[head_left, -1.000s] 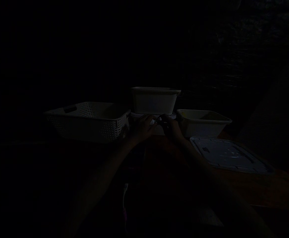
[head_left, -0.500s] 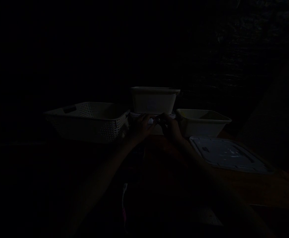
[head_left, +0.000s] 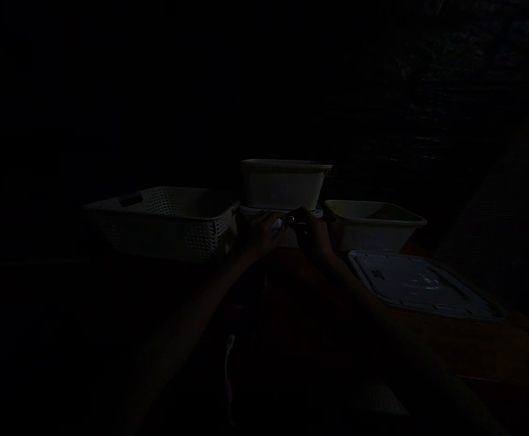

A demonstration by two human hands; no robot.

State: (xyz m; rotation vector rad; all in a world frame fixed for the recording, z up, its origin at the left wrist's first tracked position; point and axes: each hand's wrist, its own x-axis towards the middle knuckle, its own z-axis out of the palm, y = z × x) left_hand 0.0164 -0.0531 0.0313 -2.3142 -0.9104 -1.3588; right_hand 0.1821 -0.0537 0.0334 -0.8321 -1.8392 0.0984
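Observation:
The scene is very dark. My left hand (head_left: 262, 233) is closed around a small whitish thing (head_left: 277, 224), too dim to name. Close beside it, my right hand (head_left: 313, 236) is bent in a pinch, with a tiny shiny spot (head_left: 291, 219) at its fingertips. Whether both hands hold the same thing I cannot tell. Both hands are in front of a pale lidded box (head_left: 291, 239), which they partly cover. On top of that box stands a white plastic tub (head_left: 282, 189).
A pale basket with perforated sides (head_left: 155, 233) stands on the left. To the right are another pale tub (head_left: 373, 233) and a flat plastic lid (head_left: 419, 281) on the brown wooden table (head_left: 473, 348). A thin white cable (head_left: 228, 360) hangs at the lower middle.
My hands stay almost in place, with the shiny spot at the right fingertips showing a little brighter. The whole view has shifted very slightly.

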